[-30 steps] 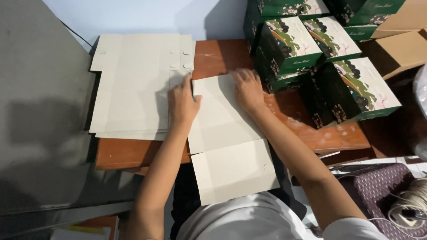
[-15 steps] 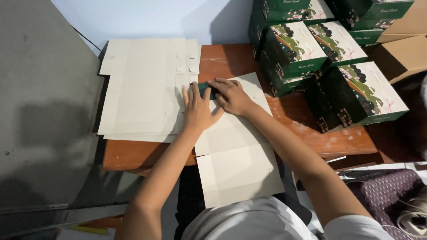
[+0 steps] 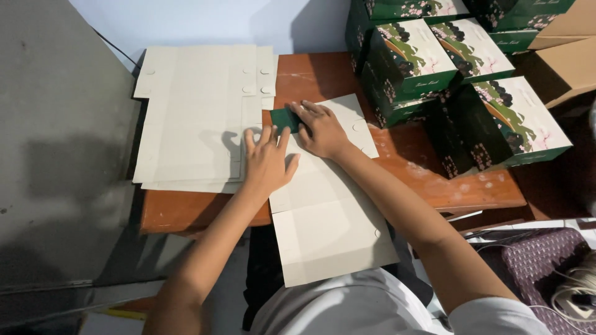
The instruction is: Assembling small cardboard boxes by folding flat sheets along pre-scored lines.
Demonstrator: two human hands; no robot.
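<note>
The right hand (image 3: 323, 129) lies palm down on a flat, pale grey box blank (image 3: 329, 205), its fingers bent over a small green flap (image 3: 285, 119) at the blank's top-left corner. The fingertips press that flap down against the card; whether the thumb grips beneath it I cannot tell from here. At about eight o'clock from it, close by, the left hand (image 3: 268, 162) rests flat with fingers spread and nothing held, its palm on the blank and its fingertips reaching onto the edge of the neighbouring stack.

The blank runs from the flap down toward six o'clock, hanging past the near edge of the reddish wooden table (image 3: 434, 180) and over the person's lap. A crease crosses it just below the left wrist.

At nine to ten o'clock from the hands sits a stack of flat blanks (image 3: 192, 111), the same pale card, squared up roughly and overhanging the table's left edge. Small round cut-outs show along its right side.

Out at one to three o'clock stand the assembled green boxes (image 3: 410, 59), printed with trees and blossom, piled in a cluster on the table's right end. A plain brown carton (image 3: 568, 62) sits just behind them at the far right. At four o'clock, low down, there is a purple patterned cushion (image 3: 534, 260) with pale cord lying on it.
</note>
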